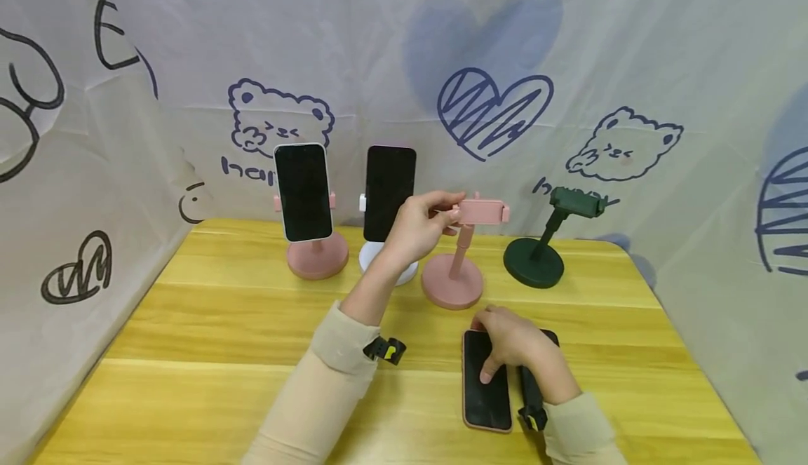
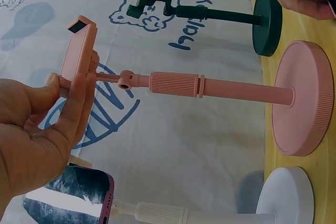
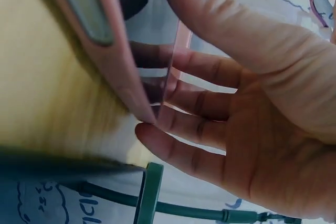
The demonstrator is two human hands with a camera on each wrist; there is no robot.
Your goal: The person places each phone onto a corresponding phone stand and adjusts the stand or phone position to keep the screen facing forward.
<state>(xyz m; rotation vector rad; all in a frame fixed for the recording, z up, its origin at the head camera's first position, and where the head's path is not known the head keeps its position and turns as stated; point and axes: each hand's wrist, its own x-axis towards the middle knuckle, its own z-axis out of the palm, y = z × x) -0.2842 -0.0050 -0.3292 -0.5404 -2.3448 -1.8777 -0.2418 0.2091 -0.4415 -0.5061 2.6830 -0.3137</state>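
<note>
My left hand (image 1: 419, 226) pinches the left end of the clamp on a pink phone stand (image 1: 452, 281), thumb in front and fingers behind. The stand's round base sits on the table, and its stem leans slightly, as the left wrist view (image 2: 181, 85) also shows. My right hand (image 1: 520, 346) is over a phone in a pink case (image 1: 486, 405), which lies screen up. Its thumb hangs over the screen and its fingers extend to the upper edge. In the right wrist view those fingers (image 3: 199, 98) look fairly straight and reflect in the screen.
A second dark phone (image 1: 550, 337) lies under my right wrist, partly hidden. At the back left, one phone (image 1: 303, 191) stands in a pink stand and another (image 1: 390, 184) in a white stand. An empty green stand (image 1: 536, 261) is at the back right, before the fabric backdrop (image 1: 379, 44).
</note>
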